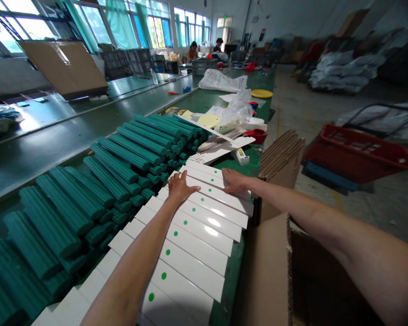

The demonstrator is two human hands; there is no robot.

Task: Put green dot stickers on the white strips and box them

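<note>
2 hands are seen, both set on the white boxes (204, 253) at the far end of their row. The L hand (182, 188) is laid palm down nr the boxes' L ends, held open w/ fingers spread & thumb out to the R. The R hand (236, 182) is placed on the boxes nr their R ends, fingers bent; whether its grip is open or closed can't be told.

1 row of boxes is laid side by side along the green table (234, 276). 10 green dots (185, 222) can be counted, approx. 1 per box. Along the row's L side, green rods (61, 197) are piled, too many & too overlapped to be counted. Beyond the boxes, 1 tape disp. (242, 157) & 2 yellow discs (261, 93) are seen. To the R, 1 open carton (267, 271), 1 stack of flat cartons (280, 158) & 1 red basket (357, 149) are seen. 2 people (192, 53) are made out in the bkgd.

Some boxes are partly hidden by the L forearm; the nearest are cut off at the bottom edge, as are the nearest rods. The carton's inside is mostly lost in shadow & partly covered by the R arm. 1 red item (256, 135) nr the tape disp. can't be identified.
</note>
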